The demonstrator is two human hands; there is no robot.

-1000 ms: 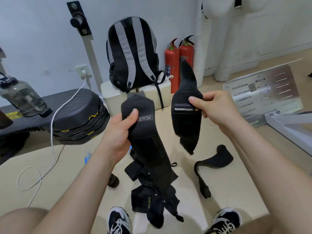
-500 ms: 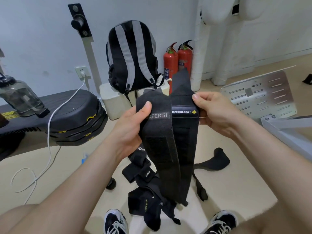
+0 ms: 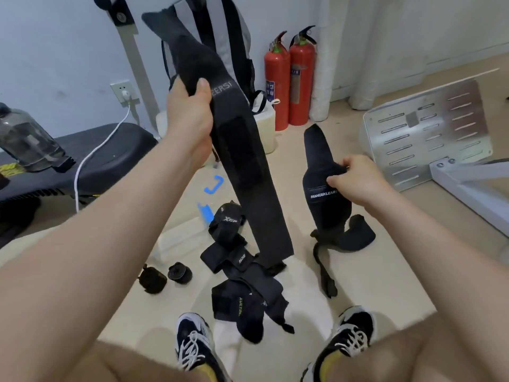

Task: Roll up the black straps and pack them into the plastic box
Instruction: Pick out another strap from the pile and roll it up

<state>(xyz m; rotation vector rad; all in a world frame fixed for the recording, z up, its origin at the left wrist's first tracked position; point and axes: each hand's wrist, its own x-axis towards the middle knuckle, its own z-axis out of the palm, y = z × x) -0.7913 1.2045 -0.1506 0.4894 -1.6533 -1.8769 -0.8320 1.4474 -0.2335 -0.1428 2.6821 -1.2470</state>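
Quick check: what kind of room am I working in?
Likely a gym or workout room: a padded black bench at left, a slotted metal plate at right, and black straps heaped on the floor.

Two straps are held up, one per hand: one long strap gripped in the left hand, and one shorter strap pinched in the right hand. On the floor lie two finished rolls, the left roll just beside the right roll. One loose strap lies alone to the right. The tangled pile in the middle holds at least three straps; the exact number cannot be told. There is one clear plastic box, with two blue pieces near it. By the wall are two red fire extinguishers and one backpack. Also in view are one water bottle, one slotted metal plate and two shoes.
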